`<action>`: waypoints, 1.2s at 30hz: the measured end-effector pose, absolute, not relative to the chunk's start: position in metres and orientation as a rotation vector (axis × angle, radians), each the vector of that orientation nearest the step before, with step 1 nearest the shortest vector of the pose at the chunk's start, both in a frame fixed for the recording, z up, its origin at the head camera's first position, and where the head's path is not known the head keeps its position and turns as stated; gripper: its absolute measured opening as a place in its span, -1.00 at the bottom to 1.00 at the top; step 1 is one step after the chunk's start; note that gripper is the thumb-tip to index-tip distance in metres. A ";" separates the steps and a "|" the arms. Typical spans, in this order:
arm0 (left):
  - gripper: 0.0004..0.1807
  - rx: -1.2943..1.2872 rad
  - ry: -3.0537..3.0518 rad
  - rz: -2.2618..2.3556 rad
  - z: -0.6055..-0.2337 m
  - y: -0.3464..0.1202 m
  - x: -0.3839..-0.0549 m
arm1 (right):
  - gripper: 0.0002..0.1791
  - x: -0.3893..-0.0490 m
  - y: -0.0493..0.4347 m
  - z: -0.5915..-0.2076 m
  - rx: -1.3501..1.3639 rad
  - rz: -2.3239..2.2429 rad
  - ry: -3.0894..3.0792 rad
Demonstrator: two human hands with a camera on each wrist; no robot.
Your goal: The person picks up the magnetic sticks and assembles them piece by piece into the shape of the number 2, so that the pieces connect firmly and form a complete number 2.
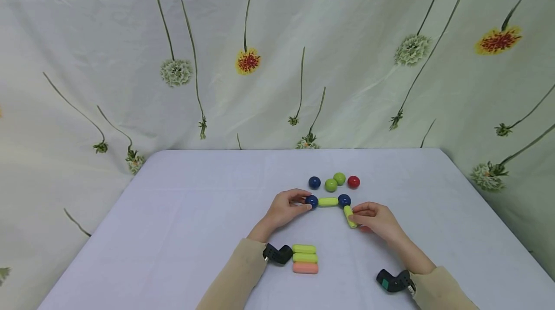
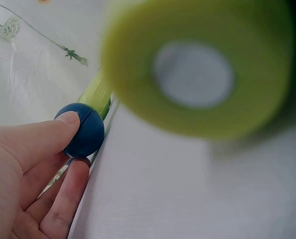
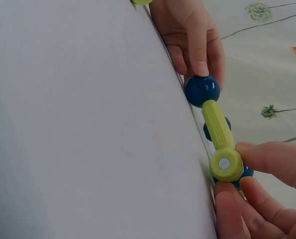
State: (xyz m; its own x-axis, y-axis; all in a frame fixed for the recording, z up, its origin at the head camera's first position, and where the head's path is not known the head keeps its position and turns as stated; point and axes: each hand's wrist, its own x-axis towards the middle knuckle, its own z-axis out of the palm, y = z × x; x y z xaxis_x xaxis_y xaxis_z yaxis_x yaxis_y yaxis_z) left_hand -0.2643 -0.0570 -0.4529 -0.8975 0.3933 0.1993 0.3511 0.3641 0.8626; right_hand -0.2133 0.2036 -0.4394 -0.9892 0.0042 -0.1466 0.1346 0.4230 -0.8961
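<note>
My left hand (image 1: 284, 210) pinches a dark blue ball (image 1: 311, 201) between thumb and fingers; the left wrist view shows the thumb across that ball (image 2: 88, 134). A yellow-green magnetic rod (image 1: 328, 201) joins it to another blue ball (image 1: 344, 200). From this second ball a further yellow-green rod (image 1: 350, 217) angles toward the near edge. My right hand (image 1: 380, 221) pinches this rod, whose round end (image 3: 225, 164) with a silvery disc faces the right wrist camera. Beneath the right hand, a coral rod (image 1: 365, 228) is partly hidden.
Behind the joined pieces lie a loose blue ball (image 1: 314, 183), two green balls (image 1: 331, 185) and a red ball (image 1: 353, 182). By the left wrist, two yellow-green rods (image 1: 304, 257) and a coral rod (image 1: 305, 268) lie side by side on the white-covered table (image 1: 195, 213).
</note>
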 end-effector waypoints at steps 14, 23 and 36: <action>-0.67 0.695 2.570 1.584 -0.463 -0.059 -0.272 | -0.58 -0.215 0.204 -0.441 0.141 -1.612 2.552; -0.67 0.663 2.550 1.589 -0.461 -0.060 -0.272 | -0.61 -0.215 0.204 -0.440 0.151 -1.646 2.530; -0.68 0.688 2.560 1.595 -0.461 -0.059 -0.271 | -0.64 -0.219 0.209 -0.436 0.157 -1.719 2.496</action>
State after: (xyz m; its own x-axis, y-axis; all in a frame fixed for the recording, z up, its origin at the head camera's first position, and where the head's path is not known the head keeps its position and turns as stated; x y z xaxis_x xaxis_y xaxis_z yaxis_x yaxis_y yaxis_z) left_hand -0.2707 -0.0590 -0.4613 -0.8999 0.3928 0.1893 0.3430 0.3698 0.8635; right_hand -0.2187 0.2090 -0.4363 -0.9890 0.0246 -0.1461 0.1453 0.3549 -0.9235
